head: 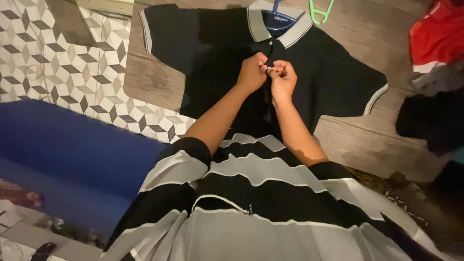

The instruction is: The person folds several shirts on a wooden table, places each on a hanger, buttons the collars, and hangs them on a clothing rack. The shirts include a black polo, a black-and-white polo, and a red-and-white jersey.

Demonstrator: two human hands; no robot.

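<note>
Left hand [252, 72] & right hand [282, 79], both pinched shut on the placket of the black polo shirt [217, 58], lying flat on the wood surface [154, 82], collar far. Best w/ placket edges aligned, fabric taut. Green hanger [320, 13] beyond collar; red cloth [437, 36] far right.

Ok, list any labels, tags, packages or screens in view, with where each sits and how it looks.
Neck label: inside the collar of the black polo shirt laid flat on the wooden surface; a small dark strip with pale marks.
Small tag: on the striped shirt the person wears, at the edge of a black stripe; tiny, dark.
No packages, signs or screens show.
</note>
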